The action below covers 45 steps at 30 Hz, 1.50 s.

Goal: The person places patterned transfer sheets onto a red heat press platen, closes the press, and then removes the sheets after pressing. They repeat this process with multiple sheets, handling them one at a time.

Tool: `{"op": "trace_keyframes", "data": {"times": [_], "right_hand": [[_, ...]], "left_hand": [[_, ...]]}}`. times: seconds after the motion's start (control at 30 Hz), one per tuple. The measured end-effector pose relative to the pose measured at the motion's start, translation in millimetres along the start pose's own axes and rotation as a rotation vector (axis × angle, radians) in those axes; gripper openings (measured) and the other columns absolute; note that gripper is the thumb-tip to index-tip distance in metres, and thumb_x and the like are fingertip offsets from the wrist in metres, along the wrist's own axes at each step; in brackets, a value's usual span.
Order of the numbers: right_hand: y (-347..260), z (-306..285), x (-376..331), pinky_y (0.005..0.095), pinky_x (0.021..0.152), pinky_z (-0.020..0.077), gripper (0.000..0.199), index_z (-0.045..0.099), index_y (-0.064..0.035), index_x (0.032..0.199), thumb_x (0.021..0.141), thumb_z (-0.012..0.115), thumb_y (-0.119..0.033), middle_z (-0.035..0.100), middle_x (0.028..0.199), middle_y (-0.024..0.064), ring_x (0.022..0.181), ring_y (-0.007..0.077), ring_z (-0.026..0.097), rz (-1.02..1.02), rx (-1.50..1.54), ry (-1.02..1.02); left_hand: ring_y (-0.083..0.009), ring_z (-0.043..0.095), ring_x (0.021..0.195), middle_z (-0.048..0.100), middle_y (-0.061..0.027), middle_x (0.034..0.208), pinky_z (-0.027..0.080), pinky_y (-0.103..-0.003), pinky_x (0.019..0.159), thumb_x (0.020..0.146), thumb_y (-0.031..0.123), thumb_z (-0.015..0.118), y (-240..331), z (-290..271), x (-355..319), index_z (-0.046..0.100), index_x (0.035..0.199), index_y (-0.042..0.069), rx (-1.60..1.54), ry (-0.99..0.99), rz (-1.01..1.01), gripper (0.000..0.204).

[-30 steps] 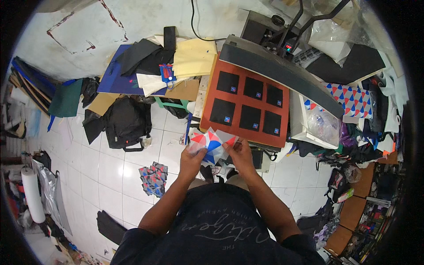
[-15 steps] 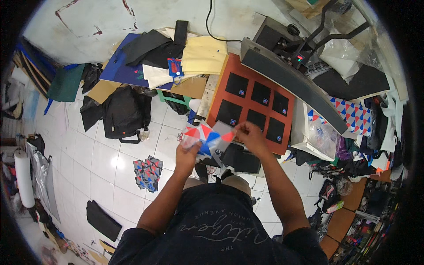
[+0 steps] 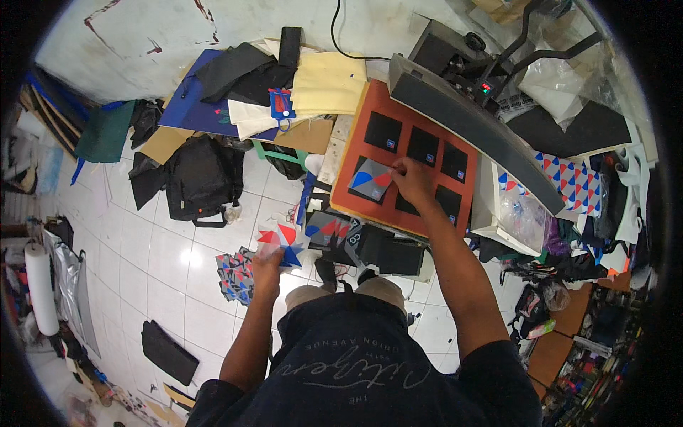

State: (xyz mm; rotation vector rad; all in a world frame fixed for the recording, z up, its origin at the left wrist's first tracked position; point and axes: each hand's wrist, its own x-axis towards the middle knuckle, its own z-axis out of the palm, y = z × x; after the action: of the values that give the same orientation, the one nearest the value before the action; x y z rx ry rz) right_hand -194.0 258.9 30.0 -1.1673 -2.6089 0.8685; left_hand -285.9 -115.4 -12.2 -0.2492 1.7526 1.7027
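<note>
My left hand [image 3: 266,267] grips a few translucent printed film sheets [image 3: 279,240] with red and blue shapes, held above the floor near the patterned pile. Over the orange-brown bed of the heat press [image 3: 403,122], my right hand [image 3: 414,183] pinches the right edge of a single grey film sheet [image 3: 371,181] with blue and red curves. That sheet covers most of a black square at the bed's near left. Several other black fabric squares [image 3: 383,132] with small blue-and-red emblems lie in rows there; my right hand and forearm partly hide the near ones.
The press's raised upper plate [image 3: 462,124] slants over the bed's far right side. A grey-and-red patterned piece [image 3: 331,230] lies before the bed, beside black pieces [image 3: 398,257]. Patterned pieces [image 3: 235,276] are piled on the tiles, with a black bag [image 3: 203,178] further left.
My right hand has moved up and over the bed, carrying one film sheet away from the others. My left hand has drawn left and down with the remaining sheets, uncovering the grey-and-red piece.
</note>
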Motion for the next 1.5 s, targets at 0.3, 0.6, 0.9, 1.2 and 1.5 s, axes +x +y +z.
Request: {"op": "trace_keyframes", "data": {"times": [0.3, 0.6, 0.9, 1.2, 1.5], "right_hand": [[-9, 2, -45, 0.043, 0.089, 0.0447, 0.039, 0.063, -0.0069, 0.111, 0.083, 0.068, -0.033, 0.057, 0.104, 0.0125, 0.101, 0.0295, 0.058, -0.217, -0.279, 0.085], [-11, 23, -63, 0.0431, 0.094, 0.0414, 0.057, 0.06, -0.0074, 0.122, 0.08, 0.068, -0.045, 0.056, 0.11, 0.0145, 0.107, 0.0318, 0.054, -0.071, -0.292, 0.059], [-21, 20, -64, 0.0449, 0.096, 0.0399, 0.06, 0.053, -0.003, 0.128, 0.083, 0.066, -0.042, 0.055, 0.111, 0.0175, 0.11, 0.0342, 0.053, -0.043, -0.295, 0.017], [-8, 35, -63, 0.0443, 0.094, 0.0418, 0.062, 0.054, -0.0095, 0.13, 0.082, 0.066, -0.047, 0.056, 0.113, 0.0163, 0.11, 0.0328, 0.054, -0.039, -0.363, 0.088], [-4, 37, -62, 0.0444, 0.093, 0.0423, 0.063, 0.055, -0.0111, 0.13, 0.082, 0.065, -0.05, 0.056, 0.111, 0.0154, 0.109, 0.0327, 0.054, -0.063, -0.408, 0.126]], "left_hand": [[-0.0162, 0.063, 0.078, 0.066, -0.009, 0.091, 0.049, -0.029, 0.068, 0.082, 0.009, 0.068, -26, -10, 4, 0.061, 0.103, -0.004, -0.004, -0.077, -0.001, 0.026], [-0.0155, 0.062, 0.08, 0.066, -0.009, 0.093, 0.049, -0.029, 0.068, 0.083, 0.011, 0.067, -18, -11, 7, 0.061, 0.105, -0.006, 0.1, -0.024, 0.01, 0.028], [-0.018, 0.063, 0.084, 0.066, -0.0106, 0.095, 0.05, -0.031, 0.073, 0.084, 0.012, 0.066, -40, -23, 14, 0.061, 0.108, -0.005, 0.144, -0.025, 0.049, 0.03], [-0.0185, 0.063, 0.08, 0.066, -0.0097, 0.09, 0.05, -0.031, 0.07, 0.083, 0.01, 0.066, -15, -10, 3, 0.061, 0.106, -0.005, 0.107, -0.04, 0.021, 0.028], [-0.0188, 0.061, 0.081, 0.065, -0.0102, 0.094, 0.048, -0.032, 0.072, 0.082, 0.011, 0.066, -39, -24, 16, 0.06, 0.107, -0.005, 0.213, -0.004, 0.028, 0.031]]}}
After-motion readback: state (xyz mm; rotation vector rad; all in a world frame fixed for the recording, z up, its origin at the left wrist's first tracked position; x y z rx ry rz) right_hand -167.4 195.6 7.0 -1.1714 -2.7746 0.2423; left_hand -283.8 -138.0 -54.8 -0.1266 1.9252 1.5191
